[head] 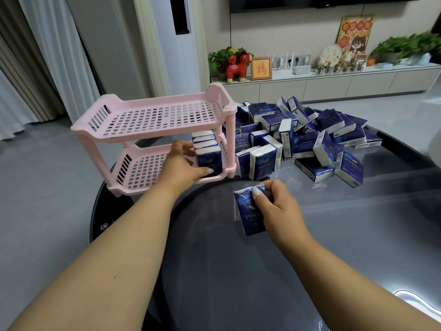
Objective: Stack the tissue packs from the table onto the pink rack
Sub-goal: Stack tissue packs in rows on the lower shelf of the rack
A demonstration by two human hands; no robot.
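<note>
A pink two-tier rack stands at the left of the dark round table. Its top shelf is bare. On the lower shelf, at the right end, a row of several blue tissue packs stands upright. My left hand reaches into the lower shelf and holds the front pack of that row between thumb and fingers. My right hand grips a single blue tissue pack just above the table, in front of the rack. A big loose pile of blue tissue packs lies right of the rack.
The table's glossy surface stretches toward me and to the right. Beyond it, a low white cabinet carries a red toy horse, plants and a framed picture. A tall white air conditioner and curtains stand at the back left.
</note>
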